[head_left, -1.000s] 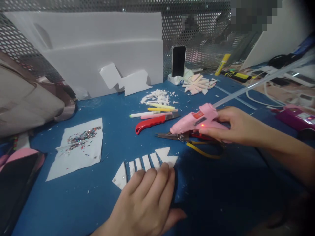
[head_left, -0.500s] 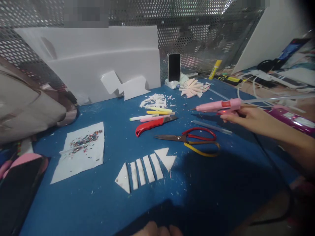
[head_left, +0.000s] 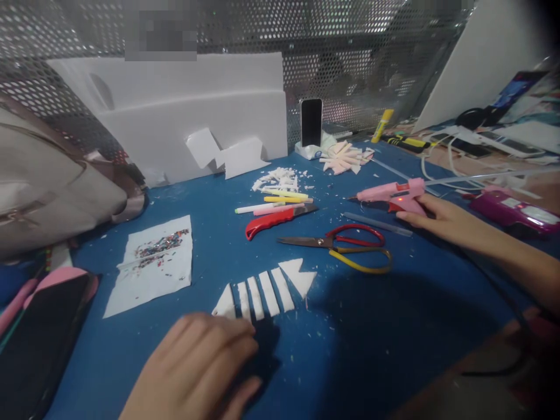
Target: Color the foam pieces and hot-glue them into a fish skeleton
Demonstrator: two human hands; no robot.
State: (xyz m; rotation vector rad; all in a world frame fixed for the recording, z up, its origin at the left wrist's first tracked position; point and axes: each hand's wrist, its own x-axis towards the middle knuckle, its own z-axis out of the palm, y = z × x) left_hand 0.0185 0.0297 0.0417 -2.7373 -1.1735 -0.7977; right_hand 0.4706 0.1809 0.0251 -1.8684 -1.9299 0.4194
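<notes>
My right hand (head_left: 433,214) grips the handle of a pink hot glue gun (head_left: 385,191); its nozzle points left, its red light is lit and a clear glue stick sticks out behind. My left hand (head_left: 201,356) is over the near left side of a row of white foam pieces (head_left: 266,293) laid out like a fish skeleton. Its fingers are bent and the thumb stands apart, with nothing seen between them. It covers the lower part of the triangular head piece (head_left: 225,302). Scissors (head_left: 332,242) with red and yellow handles lie beyond the row.
Behind lie a red-handled knife (head_left: 271,221), markers (head_left: 280,199) and white scraps (head_left: 280,179). Left is paper (head_left: 175,277) with coloured bits, and a dark phone (head_left: 52,344). Another phone (head_left: 311,122) stands at the back. A loose glue stick (head_left: 376,223) lies near the gun.
My left hand has come up from the bottom edge to the foam pieces. My right hand has lowered slightly, and the glue gun has tilted with its handle more in view.
</notes>
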